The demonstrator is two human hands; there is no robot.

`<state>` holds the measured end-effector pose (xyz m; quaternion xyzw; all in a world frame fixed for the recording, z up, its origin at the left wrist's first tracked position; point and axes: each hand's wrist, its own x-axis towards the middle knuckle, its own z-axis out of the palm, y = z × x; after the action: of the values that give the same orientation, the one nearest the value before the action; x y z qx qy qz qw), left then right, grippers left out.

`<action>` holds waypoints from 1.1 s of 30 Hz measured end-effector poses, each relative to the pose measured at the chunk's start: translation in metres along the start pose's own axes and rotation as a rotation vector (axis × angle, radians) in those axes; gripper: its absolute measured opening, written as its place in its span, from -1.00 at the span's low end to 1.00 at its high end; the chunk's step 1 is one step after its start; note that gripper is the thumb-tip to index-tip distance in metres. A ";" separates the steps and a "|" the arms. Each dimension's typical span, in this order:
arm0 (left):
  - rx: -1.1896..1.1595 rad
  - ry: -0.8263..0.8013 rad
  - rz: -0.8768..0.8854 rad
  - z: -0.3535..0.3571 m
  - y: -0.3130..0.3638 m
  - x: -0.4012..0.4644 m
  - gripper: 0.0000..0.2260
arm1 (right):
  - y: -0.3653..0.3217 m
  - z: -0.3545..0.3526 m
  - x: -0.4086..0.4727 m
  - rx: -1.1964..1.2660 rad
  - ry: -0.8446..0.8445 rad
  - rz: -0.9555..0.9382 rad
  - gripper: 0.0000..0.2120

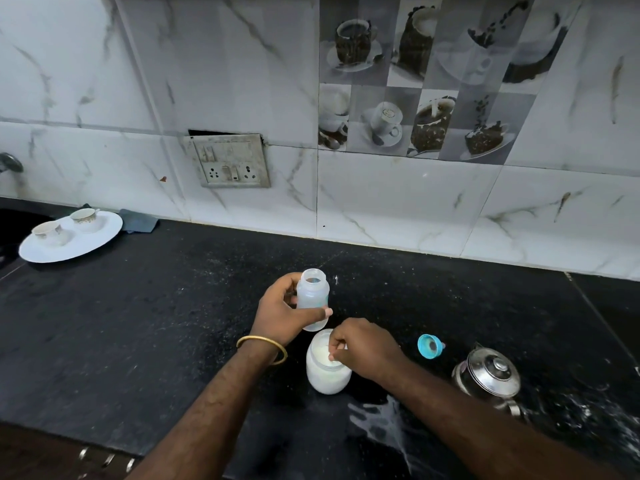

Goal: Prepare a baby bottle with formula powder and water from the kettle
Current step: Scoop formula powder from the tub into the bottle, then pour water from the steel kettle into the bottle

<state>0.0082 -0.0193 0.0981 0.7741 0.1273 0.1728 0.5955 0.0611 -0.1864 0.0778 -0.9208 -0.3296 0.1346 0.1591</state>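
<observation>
My left hand (282, 308) grips a clear, uncapped baby bottle (312, 294), held upright just above the black counter. Directly below it stands an open jar of white formula powder (325, 374). My right hand (363, 349) reaches into the jar's mouth with fingers pinched, seemingly on a small scoop that is mostly hidden. The bottle's teal cap with its teat (429, 346) lies on the counter to the right. A steel kettle (488, 375) with its lid on stands further right.
A white plate (100, 240) with two teacups sits at the far left, beside a dark cloth (138, 221). A wall socket panel (230, 161) is on the tiled wall. Wet or powdery smears (384, 427) mark the black counter (156, 323) near the front.
</observation>
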 end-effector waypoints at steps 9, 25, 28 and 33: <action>-0.035 -0.075 0.053 0.037 0.028 0.013 -0.51 | 0.042 -0.014 -0.026 0.344 0.199 0.015 -0.92; -0.037 -0.368 0.064 0.164 0.020 -0.003 -0.54 | 0.179 -0.071 -0.144 0.805 0.534 0.549 -0.91; 0.012 -0.370 0.064 0.176 0.004 -0.014 -0.55 | 0.183 -0.047 -0.160 0.880 0.611 0.697 -0.88; 0.050 -0.373 0.026 0.191 -0.019 -0.025 -0.55 | 0.183 -0.012 -0.173 0.995 0.445 0.879 -0.66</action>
<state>0.0652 -0.1919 0.0329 0.8088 0.0091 0.0309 0.5872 0.0398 -0.4353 0.0437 -0.7922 0.2143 0.1298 0.5564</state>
